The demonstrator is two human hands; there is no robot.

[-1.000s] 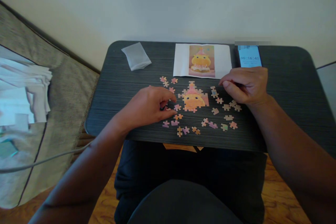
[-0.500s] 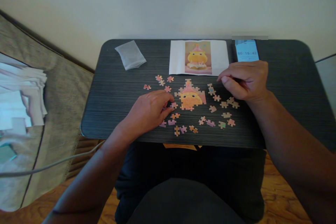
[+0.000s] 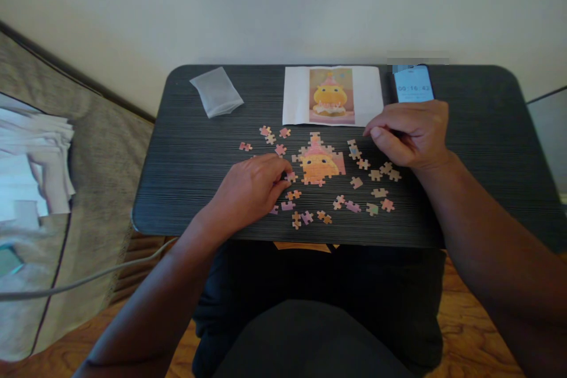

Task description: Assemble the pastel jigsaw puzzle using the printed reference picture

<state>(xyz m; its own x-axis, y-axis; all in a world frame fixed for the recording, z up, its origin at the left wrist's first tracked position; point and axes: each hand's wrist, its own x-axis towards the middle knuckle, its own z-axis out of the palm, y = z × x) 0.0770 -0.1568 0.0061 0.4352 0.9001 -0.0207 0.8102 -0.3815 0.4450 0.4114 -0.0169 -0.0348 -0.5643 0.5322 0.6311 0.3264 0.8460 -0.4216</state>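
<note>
My left hand [image 3: 252, 189] reaches in from the left, with thumb and fingertips pinched on a small pink jigsaw puzzle piece [image 3: 291, 177]. Just right of that piece lies a joined puzzle section [image 3: 319, 166] showing a yellow face under a pink party hat. My right hand [image 3: 411, 133] rests on the tabletop below the phone, its fingers curled and nothing visible in them. Several loose pieces lie around the section, including a pair with a blue spot [image 3: 353, 150], a green-marked piece [image 3: 372, 209] and an orange one [image 3: 296, 220]. Others are partly hidden under my left hand.
A printed reference picture [image 3: 331, 96] on white paper lies behind the puzzle. To its right is a phone [image 3: 414, 84] showing a timer. A clear plastic bag [image 3: 217, 93] sits at the back left of the dark table [image 3: 177, 183]. Stacked papers [image 3: 35, 159] are off to the left.
My left fingertips have drawn closer together around the pink piece. My right hand keeps its place on the table. The whole view has shifted slightly.
</note>
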